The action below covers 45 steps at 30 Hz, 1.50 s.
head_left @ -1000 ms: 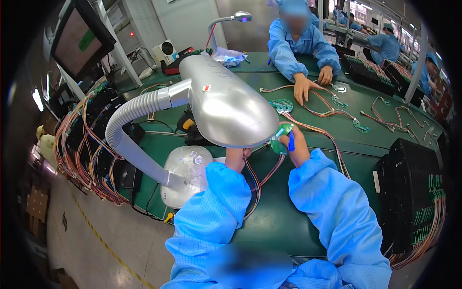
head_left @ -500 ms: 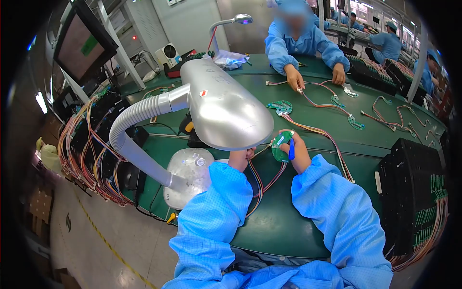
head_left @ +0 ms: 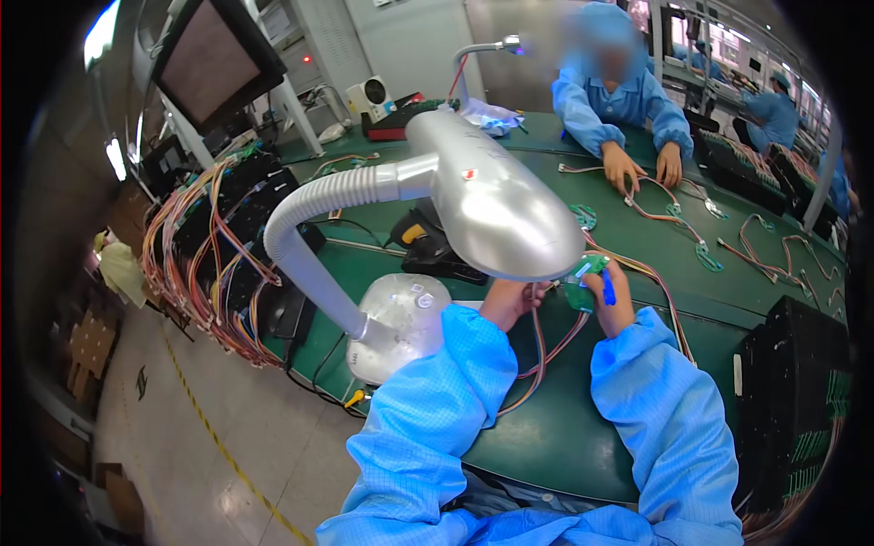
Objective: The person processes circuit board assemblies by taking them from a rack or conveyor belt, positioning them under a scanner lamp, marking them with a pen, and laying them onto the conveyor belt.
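Note:
My right hand (head_left: 616, 296) is closed round a green circuit board (head_left: 580, 284), with something blue (head_left: 609, 286) at its fingers. Left of the board, partly under the silver lamp head (head_left: 514, 214), my left hand (head_left: 514, 302) is closed on the coloured wires (head_left: 537, 350), which hang down towards the bench. More wires run from the board's lower edge. The lamp head hides part of my left fingers. Just behind my right hand, another green board (head_left: 584, 217) with a wire bundle lies on the green bench (head_left: 546, 446).
The lamp base (head_left: 401, 318) stands left of my hands. Black racks with wires are at the left (head_left: 237, 227) and right (head_left: 792, 391). A co-worker (head_left: 624, 100) handles wired boards across the bench. A yellow-black scanner (head_left: 417, 232) lies behind the lamp.
The view has turned, shifting the scene to the right. More of my left hand shows beside the lamp head, close to the board. The co-worker's hands have moved over the wires.

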{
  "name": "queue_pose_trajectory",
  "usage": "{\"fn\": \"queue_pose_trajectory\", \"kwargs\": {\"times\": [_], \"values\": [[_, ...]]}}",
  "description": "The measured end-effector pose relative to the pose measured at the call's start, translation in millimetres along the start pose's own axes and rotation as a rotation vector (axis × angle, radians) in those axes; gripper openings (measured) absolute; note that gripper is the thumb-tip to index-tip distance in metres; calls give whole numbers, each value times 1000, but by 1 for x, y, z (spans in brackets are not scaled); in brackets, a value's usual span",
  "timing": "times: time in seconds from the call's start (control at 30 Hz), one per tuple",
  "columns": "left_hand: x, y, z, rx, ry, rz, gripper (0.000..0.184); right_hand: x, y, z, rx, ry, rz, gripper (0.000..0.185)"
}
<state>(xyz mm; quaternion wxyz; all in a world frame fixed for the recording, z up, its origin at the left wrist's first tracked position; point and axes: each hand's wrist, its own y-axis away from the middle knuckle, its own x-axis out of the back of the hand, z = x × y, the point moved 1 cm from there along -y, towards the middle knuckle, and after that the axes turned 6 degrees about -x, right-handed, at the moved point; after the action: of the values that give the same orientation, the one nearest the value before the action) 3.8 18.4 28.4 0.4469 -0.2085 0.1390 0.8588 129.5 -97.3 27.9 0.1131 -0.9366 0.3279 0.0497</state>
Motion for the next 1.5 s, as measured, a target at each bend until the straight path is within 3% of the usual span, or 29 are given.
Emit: {"fn": "queue_pose_trajectory", "kwargs": {"times": [0.27,0.57,0.67,0.73,0.8,0.87,0.9,0.97,1.1,1.2,1.27,1.33,1.5], "values": [[-36,33,7,-4,325,-248,22,-11,15,-63,207,400,93,25],[-83,64,35,37,129,-422,22,-13,56,-114,98,291,14,25],[-108,68,50,-2,221,-518,26,-19,74,-139,4,-201,-89,34],[-127,66,60,-27,296,-524,29,5,69,-126,-90,-450,-66,38],[-147,63,71,-102,373,-558,30,47,47,-75,-87,-661,-183,39],[-165,58,82,-190,471,-561,30,12,76,-129,-170,-428,-147,42],[-171,52,87,-225,503,-544,29,-5,91,-157,-213,-313,-137,44],[-180,39,96,-293,565,-505,27,21,88,-161,-298,-246,-355,47],[-173,9,86,-356,734,-353,20,60,76,-182,-263,-169,-298,46],[-154,-18,62,-332,829,-211,16,75,67,-199,-214,174,-113,33],[-137,-36,45,-332,863,-114,16,83,56,-201,-189,326,-110,25],[-120,-52,33,-330,846,14,17,87,47,-203,-181,448,-119,17],[-71,-109,23,-349,733,238,19,112,0,-186,-286,634,-76,18]]}}
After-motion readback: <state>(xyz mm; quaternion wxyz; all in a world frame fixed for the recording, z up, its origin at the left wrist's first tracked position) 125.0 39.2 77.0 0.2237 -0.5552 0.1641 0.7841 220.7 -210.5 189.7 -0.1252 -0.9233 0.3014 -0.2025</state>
